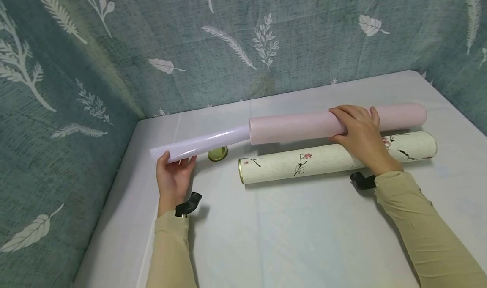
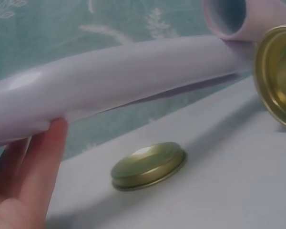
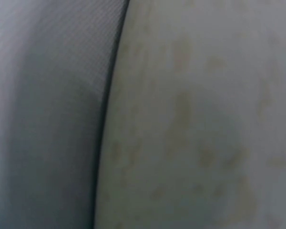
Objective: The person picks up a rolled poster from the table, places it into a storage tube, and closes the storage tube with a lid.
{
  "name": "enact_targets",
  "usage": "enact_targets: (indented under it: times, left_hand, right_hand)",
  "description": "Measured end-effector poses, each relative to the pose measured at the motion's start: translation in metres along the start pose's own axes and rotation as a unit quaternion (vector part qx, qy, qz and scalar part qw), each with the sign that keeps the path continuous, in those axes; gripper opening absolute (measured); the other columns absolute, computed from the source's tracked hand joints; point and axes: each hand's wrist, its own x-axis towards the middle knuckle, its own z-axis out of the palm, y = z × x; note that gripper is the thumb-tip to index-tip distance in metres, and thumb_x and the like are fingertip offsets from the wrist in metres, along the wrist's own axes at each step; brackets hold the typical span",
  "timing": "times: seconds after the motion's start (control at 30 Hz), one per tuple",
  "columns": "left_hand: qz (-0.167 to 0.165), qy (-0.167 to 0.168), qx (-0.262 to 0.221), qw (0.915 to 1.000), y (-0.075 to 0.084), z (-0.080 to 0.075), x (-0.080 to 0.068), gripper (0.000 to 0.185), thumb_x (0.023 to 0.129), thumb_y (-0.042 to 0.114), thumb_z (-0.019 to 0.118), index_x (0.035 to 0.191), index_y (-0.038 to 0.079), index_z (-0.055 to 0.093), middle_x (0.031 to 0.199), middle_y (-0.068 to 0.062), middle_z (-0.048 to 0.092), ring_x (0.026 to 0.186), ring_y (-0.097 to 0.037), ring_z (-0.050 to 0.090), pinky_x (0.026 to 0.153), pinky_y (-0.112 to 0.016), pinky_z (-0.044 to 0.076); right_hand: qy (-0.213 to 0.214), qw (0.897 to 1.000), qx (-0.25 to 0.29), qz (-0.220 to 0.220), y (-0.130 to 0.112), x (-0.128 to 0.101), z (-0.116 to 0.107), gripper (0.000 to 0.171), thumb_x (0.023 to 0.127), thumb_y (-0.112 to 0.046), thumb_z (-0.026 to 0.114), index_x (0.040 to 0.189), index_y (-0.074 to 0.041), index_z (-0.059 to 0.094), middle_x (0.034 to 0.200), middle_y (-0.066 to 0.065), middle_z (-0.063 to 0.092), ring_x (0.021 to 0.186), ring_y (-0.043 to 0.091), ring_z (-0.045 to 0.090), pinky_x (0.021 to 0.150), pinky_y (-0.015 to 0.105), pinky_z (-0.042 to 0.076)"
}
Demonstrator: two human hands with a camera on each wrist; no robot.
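Observation:
My left hand point(image 1: 174, 180) holds the left end of a rolled glossy pale-lilac sheet point(image 1: 205, 144), thumb in front and fingers beneath. With its fingers over the top, my right hand point(image 1: 359, 131) grips a pink tube point(image 1: 293, 127). The roll meets the tube's left end; its far end is hidden. In the left wrist view, the tube's hollow mouth point(image 2: 225, 14) shows, and the roll passes below the rim. A cream tube with painted blossoms point(image 1: 281, 167) lies in front, under my right hand. Its cream surface point(image 3: 195, 119) fills much of the right wrist view.
A round gold lid point(image 1: 217, 154) lies on the white-covered table point(image 1: 296, 233) beneath the roll. The cream tube's left end has a gold rim point(image 1: 241, 171). Green leaf-patterned cloth point(image 1: 228, 80) stands behind the table and along its sides.

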Motion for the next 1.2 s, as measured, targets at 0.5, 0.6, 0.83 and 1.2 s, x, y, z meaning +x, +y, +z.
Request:
enact_targets:
  times: [0.5,0.6,0.83,1.2]
  left_hand:
    - [0.071,0.126,-0.075,0.9866,0.016,-0.010,-0.003,0.053,0.078,0.024,0.064,0.122,0.017,0.034,0.117,-0.008,0.045,0.102,-0.025,0.049,0.090,-0.041,0.040]
    - [0.074,0.136,-0.082,0.9845,0.018,-0.011,-0.003,0.054,0.077,0.024,0.064,0.122,0.017,0.035,0.118,-0.008,0.045,0.102,-0.025,0.050,0.089,-0.040,0.042]
    - [0.073,0.145,-0.087,0.9830,0.019,-0.012,-0.004,0.054,0.077,0.024,0.064,0.122,0.015,0.035,0.118,-0.009,0.045,0.099,-0.025,0.051,0.085,-0.037,0.044]
    - [0.060,0.136,-0.107,0.9831,0.021,-0.013,-0.003,0.050,0.079,0.023,0.062,0.121,0.015,0.036,0.116,-0.009,0.045,0.096,-0.024,0.052,0.077,-0.036,0.048]
  right_hand:
    - [0.010,1.000,-0.001,0.001,0.000,0.000,0.000,0.069,0.065,-0.015,0.079,0.127,-0.015,0.049,0.126,0.008,0.046,0.119,0.031,0.034,0.101,0.055,-0.002]
    - [0.011,1.000,-0.002,0.004,0.000,0.000,0.000,0.069,0.065,-0.015,0.079,0.127,-0.015,0.049,0.126,0.008,0.046,0.119,0.031,0.034,0.101,0.056,-0.002]
    - [0.018,1.000,-0.001,0.006,0.000,-0.001,0.001,0.069,0.064,-0.014,0.080,0.126,-0.015,0.050,0.125,0.008,0.047,0.119,0.031,0.034,0.101,0.056,-0.002]
    - [0.028,1.000,-0.003,0.003,0.000,-0.001,0.001,0.068,0.063,-0.015,0.081,0.124,-0.014,0.051,0.124,0.008,0.047,0.117,0.032,0.036,0.101,0.055,-0.001]
